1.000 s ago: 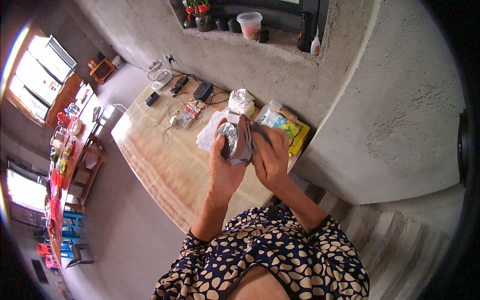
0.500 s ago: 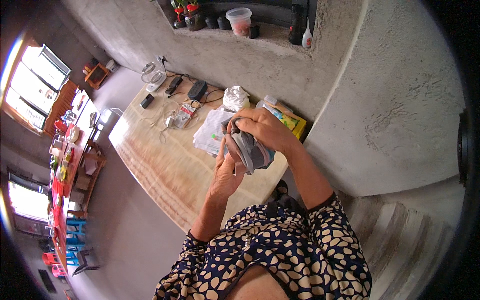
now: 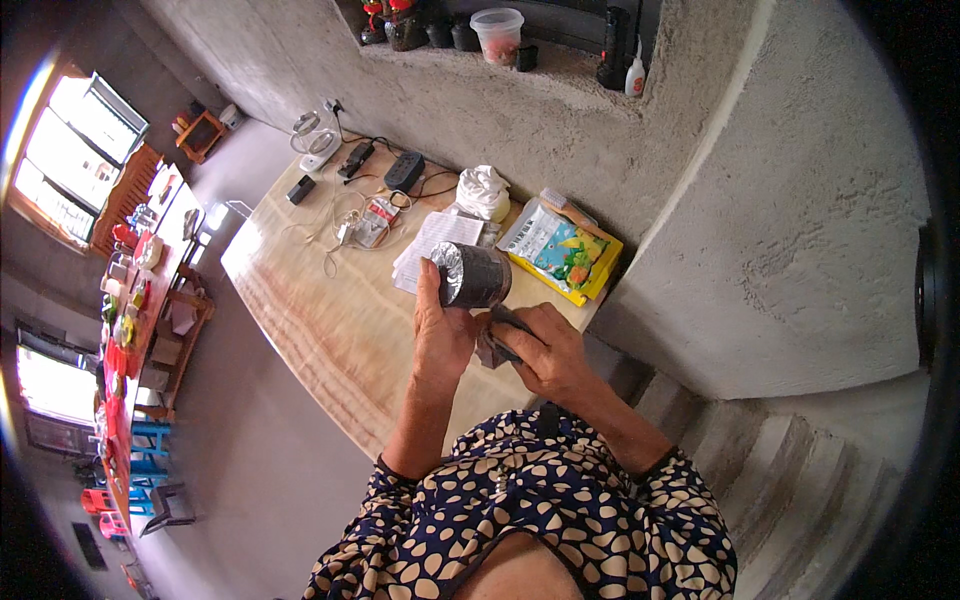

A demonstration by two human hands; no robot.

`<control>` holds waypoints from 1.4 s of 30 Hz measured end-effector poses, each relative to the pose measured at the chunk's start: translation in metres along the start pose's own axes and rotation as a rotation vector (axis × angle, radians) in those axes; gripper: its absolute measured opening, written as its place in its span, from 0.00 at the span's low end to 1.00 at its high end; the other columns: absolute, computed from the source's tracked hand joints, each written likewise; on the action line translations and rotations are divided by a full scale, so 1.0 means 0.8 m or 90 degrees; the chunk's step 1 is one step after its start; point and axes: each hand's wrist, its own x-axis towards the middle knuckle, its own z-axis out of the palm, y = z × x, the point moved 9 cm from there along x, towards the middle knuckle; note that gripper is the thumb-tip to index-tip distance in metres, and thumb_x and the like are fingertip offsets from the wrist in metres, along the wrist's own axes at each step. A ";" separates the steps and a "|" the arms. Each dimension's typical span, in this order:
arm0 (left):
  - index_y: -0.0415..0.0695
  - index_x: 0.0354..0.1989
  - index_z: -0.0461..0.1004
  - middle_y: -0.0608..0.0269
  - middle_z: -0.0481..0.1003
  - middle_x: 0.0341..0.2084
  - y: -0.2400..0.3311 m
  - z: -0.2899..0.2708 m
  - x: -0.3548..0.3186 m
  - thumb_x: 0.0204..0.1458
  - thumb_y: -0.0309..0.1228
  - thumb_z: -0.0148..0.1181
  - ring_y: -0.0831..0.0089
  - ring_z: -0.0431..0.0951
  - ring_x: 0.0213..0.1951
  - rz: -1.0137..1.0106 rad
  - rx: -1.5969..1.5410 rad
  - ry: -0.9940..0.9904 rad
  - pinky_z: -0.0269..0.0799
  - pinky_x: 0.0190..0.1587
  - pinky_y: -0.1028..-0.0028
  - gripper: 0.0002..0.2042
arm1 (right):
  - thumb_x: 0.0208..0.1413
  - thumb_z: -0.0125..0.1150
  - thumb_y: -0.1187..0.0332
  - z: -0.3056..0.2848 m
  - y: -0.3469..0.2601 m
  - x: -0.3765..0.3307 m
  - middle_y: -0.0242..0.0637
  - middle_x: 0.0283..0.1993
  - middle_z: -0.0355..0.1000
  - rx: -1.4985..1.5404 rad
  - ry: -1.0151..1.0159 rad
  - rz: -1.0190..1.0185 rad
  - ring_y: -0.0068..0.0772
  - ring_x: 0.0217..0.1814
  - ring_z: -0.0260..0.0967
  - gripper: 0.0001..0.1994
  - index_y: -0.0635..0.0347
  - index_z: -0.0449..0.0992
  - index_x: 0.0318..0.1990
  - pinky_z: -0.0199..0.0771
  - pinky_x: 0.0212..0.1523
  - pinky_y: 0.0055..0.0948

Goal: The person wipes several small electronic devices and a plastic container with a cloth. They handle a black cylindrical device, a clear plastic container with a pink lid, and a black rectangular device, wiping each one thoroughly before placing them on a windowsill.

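Since the preceding frame the dark cylindrical tin [image 3: 473, 275] has been turned to lie on its side, its silvery foil-covered end now facing left, and the right hand [image 3: 540, 348] has dropped from the top of the tin to a position below and to its right. The left hand [image 3: 443, 335] grasps the tin from beneath, thumb raised along the foil end, holding it in the air above the near edge of the table [image 3: 330, 320]. The right hand is clenched on a crumpled dark cloth [image 3: 497, 340], which touches the lower right side of the tin.

On the table behind the tin lies a sheet of white paper [image 3: 430, 250], partly hidden by the tin. To its right, near the wall, rests a yellow box [image 3: 590, 275] with a colourful printed packet [image 3: 555, 250] on top of it. A bunched white cloth or bag [image 3: 483, 190] sits beyond the paper. Farther left along the table are a small red-and-white packet [image 3: 378, 220], tangled white cables [image 3: 335, 235], a black adapter [image 3: 404, 170] and a small dark device [image 3: 300, 189]. A clear kettle-like vessel [image 3: 318, 140] stands at the far corner.

On the ledge above the table stand a lidded translucent tub [image 3: 497, 32], a small white bottle [image 3: 635, 78] and a dark bottle [image 3: 612, 45]. The person wears a dark garment [image 3: 540, 520] with pale spots.
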 end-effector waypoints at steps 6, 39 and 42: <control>0.47 0.53 0.63 0.58 0.70 0.47 -0.013 0.024 -0.007 0.55 0.54 0.43 0.64 0.70 0.49 -0.051 -0.070 -0.147 0.64 0.51 0.55 0.26 | 0.49 0.54 0.77 -0.118 0.034 0.032 0.49 0.44 0.64 -0.047 0.435 0.171 0.50 0.45 0.65 0.15 0.67 0.68 0.46 0.67 0.44 0.38; 0.49 0.55 0.60 0.62 0.67 0.51 -0.030 0.030 -0.004 0.57 0.41 0.46 0.67 0.67 0.52 -0.008 -0.091 -0.115 0.62 0.55 0.63 0.19 | 0.53 0.49 0.65 -0.043 0.002 0.036 0.48 0.53 0.60 -0.018 0.264 0.031 0.49 0.53 0.56 0.16 0.62 0.68 0.48 0.51 0.54 0.45; 0.55 0.57 0.55 0.64 0.67 0.48 -0.031 0.050 -0.012 0.56 0.33 0.49 0.68 0.69 0.49 -0.020 -0.087 -0.178 0.69 0.46 0.59 0.20 | 0.54 0.45 0.66 -0.060 0.032 0.050 0.45 0.48 0.64 0.103 0.278 0.075 0.46 0.48 0.59 0.13 0.61 0.69 0.44 0.56 0.49 0.41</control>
